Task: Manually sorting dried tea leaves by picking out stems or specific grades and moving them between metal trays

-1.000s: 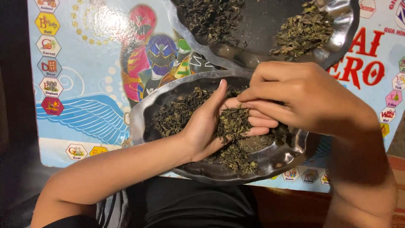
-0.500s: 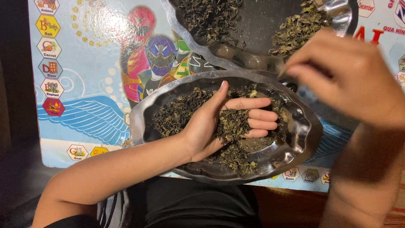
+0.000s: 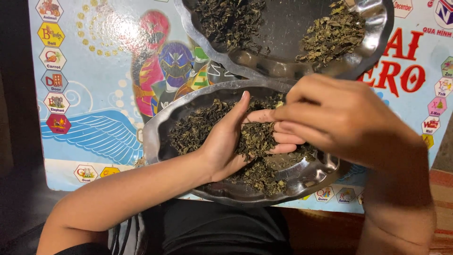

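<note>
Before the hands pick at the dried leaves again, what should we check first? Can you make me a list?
1. Left hand cupped palm up over the near metal tray: ok.
2. Pile of dried leaves resting in that palm: ok.
3. Right hand with fingertips down at the pile: ok.
4. Whether the right fingers are pinching a leaf: cannot tell, the hand hides them.
5. Far metal tray with two separate leaf heaps, within view above: ok.
6. Near tray fully on the colourful picture board: not ok, its near edge hangs past the board's edge.
</note>
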